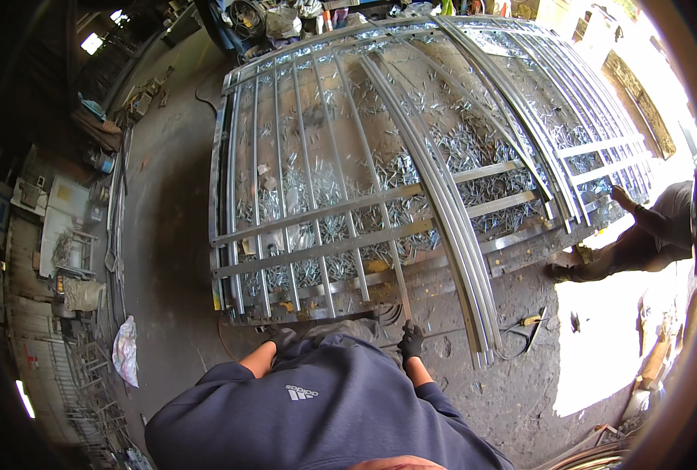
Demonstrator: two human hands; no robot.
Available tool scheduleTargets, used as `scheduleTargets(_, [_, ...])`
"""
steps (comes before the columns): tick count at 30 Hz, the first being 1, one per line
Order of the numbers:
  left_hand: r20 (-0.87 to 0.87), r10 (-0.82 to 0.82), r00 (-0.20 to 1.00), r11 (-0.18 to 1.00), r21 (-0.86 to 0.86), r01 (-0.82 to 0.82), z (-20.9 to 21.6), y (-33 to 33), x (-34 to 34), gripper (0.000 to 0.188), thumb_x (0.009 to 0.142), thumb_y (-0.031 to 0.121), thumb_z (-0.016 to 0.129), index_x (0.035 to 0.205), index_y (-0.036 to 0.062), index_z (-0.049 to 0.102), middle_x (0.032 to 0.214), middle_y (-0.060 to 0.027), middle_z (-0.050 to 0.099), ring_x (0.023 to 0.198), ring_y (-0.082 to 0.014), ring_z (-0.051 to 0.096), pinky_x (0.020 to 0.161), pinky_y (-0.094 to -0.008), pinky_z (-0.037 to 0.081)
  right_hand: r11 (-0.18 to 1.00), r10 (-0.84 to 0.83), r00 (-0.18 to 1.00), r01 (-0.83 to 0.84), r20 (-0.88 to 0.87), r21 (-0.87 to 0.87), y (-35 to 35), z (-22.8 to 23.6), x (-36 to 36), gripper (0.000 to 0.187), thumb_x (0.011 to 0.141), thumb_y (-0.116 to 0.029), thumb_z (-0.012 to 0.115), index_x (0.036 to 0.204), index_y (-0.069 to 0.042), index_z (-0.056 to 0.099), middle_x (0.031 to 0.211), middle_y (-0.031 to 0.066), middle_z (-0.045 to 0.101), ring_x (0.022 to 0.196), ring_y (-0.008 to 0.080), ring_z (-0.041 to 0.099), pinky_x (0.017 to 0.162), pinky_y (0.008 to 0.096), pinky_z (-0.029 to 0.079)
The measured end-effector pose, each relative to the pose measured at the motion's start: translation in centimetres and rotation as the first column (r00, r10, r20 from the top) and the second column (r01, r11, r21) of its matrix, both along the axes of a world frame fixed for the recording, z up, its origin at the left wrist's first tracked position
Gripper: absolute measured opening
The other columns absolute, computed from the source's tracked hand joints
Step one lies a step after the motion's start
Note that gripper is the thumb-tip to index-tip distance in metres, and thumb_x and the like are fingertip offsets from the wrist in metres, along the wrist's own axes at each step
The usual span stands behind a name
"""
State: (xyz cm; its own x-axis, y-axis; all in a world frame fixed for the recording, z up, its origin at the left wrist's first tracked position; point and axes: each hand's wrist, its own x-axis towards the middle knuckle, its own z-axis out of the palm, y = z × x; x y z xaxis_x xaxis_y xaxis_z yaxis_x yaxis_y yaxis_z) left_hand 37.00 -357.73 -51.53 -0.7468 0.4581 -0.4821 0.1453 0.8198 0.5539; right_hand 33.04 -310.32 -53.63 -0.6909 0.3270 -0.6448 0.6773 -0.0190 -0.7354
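Note:
In front of me lies a wide metal frame (317, 254) of silvery bars and crosspieces on a low table. My right hand (411, 343), in a dark glove, is closed around the near end of a long thin metal tube (398, 270) that runs out over the frame's near edge. Close to my body, my left hand (283, 338), also gloved, rests by my leg. Its fingers do not show clearly. Right of the tube, a bundle of long metal bars (462, 282) lies across the frame and sticks out past the near edge.
Many short metal offcuts (474, 149) are scattered beneath the bars. Another person (654, 227) stands at the right edge, one hand by the frame. A hacksaw-like tool (530, 333) lies on the floor. Racks and metal stock (90, 376) line the left side; a white sack (126, 351) lies there.

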Motion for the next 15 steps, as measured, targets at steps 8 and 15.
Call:
scheduleTargets(8, [0.158, 0.332, 0.93, 0.943, -0.057, -0.327, 0.6, 2.3, -2.8, 0.027, 0.094, 0.027, 0.052, 0.088, 0.0026, 0.062, 0.095, -0.0173, 0.064, 0.086, -0.032, 0.061, 0.073, -0.0436, 0.046, 0.999, -0.019, 0.999, 0.021, -0.047, 0.04, 0.4, 1.7, -0.4, 0.052, 0.091, -0.055, 0.059, 0.091, -0.003, 0.068, 0.055, 0.0035, 0.046, 0.041, 0.0153, 0.042, 0.041, 0.0327, 0.035])
scheduleTargets(15, [0.036, 0.083, 0.996, 0.99, -0.115, -0.078, 4.0, 2.3, -2.4, 0.018, 0.08, 0.023, 0.061, 0.079, 0.0058, 0.062, 0.083, -0.0187, 0.063, 0.079, -0.0334, 0.062, 0.068, -0.0414, 0.046, 1.0, -0.023, 0.999, 0.024, -0.047, 0.007, 0.5, 1.5, -0.3, 0.05, 0.092, -0.051, 0.059, 0.096, -0.001, 0.066, 0.079, 0.0105, 0.065, 0.06, 0.02, 0.053, 0.05, 0.0358, 0.043])
